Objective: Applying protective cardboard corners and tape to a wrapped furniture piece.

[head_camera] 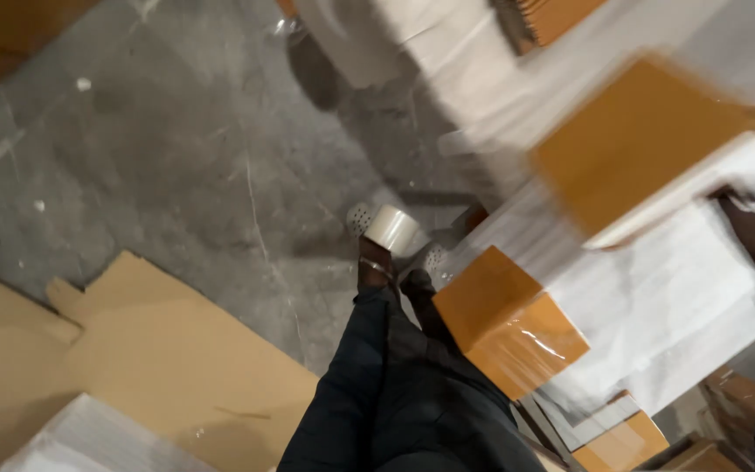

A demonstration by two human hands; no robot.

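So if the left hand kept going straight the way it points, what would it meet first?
The left hand points up the picture and holds a roll of clear tape. Beyond the roll lies bare grey floor, probably the first thing met, though depth is unclear.

the grey floor (176,166) lies open at the far left. flattened cardboard sheets (133,350) cover it at the near left. on the right, stacked white bundles (675,297) and orange boxes (509,319) crowd close, leaving only a narrow gap beside the dark sleeve (386,385) and the tape roll (392,229).
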